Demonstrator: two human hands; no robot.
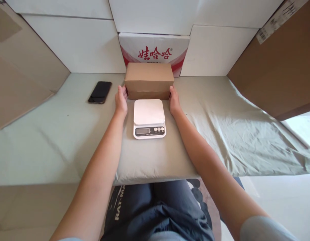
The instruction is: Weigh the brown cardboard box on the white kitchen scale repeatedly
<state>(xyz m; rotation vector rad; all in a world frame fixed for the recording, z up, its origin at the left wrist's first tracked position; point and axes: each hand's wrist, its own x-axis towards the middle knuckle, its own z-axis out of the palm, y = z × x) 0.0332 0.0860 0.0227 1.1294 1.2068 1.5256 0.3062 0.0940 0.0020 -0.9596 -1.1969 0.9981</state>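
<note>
Printed large in red on white carton (155,39) at back: 娃哈哈, with small ®; smaller line beneath, partly hidden. In white on dark fabric (120,204) by lap: RAT-MA, remainder cut off. On right-side carton (283,73): barcode label (266,32), handwriting not clearly legible. On white scale (149,112): panel print too small to read. Gripped at left end by left hand (121,98), at right end by right hand (174,100): brown box (149,77), lying between both, directly before white carton, just beyond white scale.
</note>
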